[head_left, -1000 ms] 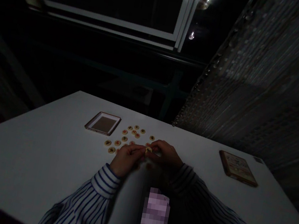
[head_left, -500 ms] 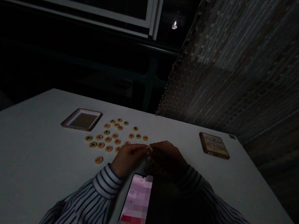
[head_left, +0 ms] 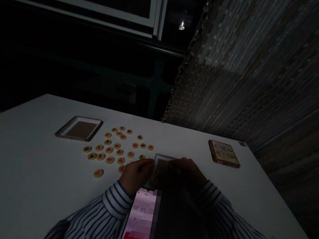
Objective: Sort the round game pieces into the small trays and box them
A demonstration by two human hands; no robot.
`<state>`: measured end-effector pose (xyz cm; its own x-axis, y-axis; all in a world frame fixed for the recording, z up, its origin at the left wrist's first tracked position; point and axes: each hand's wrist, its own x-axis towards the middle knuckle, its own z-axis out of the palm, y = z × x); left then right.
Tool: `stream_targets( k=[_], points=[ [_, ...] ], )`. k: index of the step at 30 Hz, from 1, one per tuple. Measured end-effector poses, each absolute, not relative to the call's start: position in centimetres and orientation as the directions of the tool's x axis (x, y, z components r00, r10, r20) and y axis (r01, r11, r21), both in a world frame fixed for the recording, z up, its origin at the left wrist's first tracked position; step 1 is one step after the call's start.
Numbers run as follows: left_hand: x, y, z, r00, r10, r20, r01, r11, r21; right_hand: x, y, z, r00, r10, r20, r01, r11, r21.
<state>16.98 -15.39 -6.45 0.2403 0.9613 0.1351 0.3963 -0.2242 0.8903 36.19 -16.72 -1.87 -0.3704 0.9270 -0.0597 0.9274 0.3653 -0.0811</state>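
Observation:
Xiangqi pieces (head_left: 108,150), round and pale with red or black characters, lie scattered left of my hands. Between my hands sits a small shallow box (head_left: 162,156) with a light rim; its inside is in deep shadow, and a few round pieces show faintly there. My left hand (head_left: 137,173) is at the box's left edge, fingers curled and pressed together; what they hold, if anything, is hidden. Over the right part of the box is my right hand (head_left: 189,172), its fingers bent and dark, their tips unclear.
An open shallow box part (head_left: 99,125) lies at the left on the white table (head_left: 29,175). A closed box with a printed cover (head_left: 224,153) is at the right. Close before me, a lit phone (head_left: 144,203) shows a timer. Behind the table hangs a bead curtain (head_left: 217,72).
My hands, earlier together on one xiangqi piece, have moved apart, uncovering the small box between them. That piece is no longer clearly visible. The whole view has shifted slightly.

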Motion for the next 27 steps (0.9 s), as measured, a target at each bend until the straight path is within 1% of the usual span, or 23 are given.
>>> stream_targets(
  k=[2, 4, 8, 14, 18, 21, 27],
  points=[
    [16.8, -15.3, -7.4, 0.248, 0.954, 0.168, 0.459, -0.268, 0.847, 36.6, -16.7, -2.4, -0.365, 0.923, -0.125, 0.931, 0.363, -0.039],
    [16.8, -15.3, -8.2, 0.264, 0.946, 0.189, 0.489, -0.300, 0.819, 36.8, -16.8, -3.0, -0.359, 0.919, -0.160, 0.931, 0.365, 0.005],
    [16.7, -15.3, -8.9, 0.272, 0.941, 0.202, 0.513, -0.320, 0.796, 37.3, -16.9, -4.0, -0.383, 0.915, -0.128, 0.919, 0.391, 0.044],
    [16.6, -15.3, -9.0, 0.278, 0.939, 0.202, 0.521, -0.324, 0.790, 37.6, -17.0, -4.5, -0.402, 0.905, -0.143, 0.911, 0.411, 0.043],
    [16.7, -15.2, -9.3, 0.282, 0.937, 0.206, 0.519, -0.329, 0.789, 37.7, -16.9, -4.7, -0.409, 0.905, -0.115, 0.910, 0.414, 0.023],
    [16.6, -15.2, -9.5, 0.281, 0.937, 0.208, 0.519, -0.331, 0.788, 37.9, -16.8, -4.9, -0.414, 0.901, -0.128, 0.908, 0.418, 0.008],
    [16.6, -15.3, -9.5, 0.283, 0.939, 0.195, 0.541, -0.324, 0.776, 38.0, -16.9, -4.8, -0.436, 0.894, -0.108, 0.900, 0.435, -0.030]
  ],
)
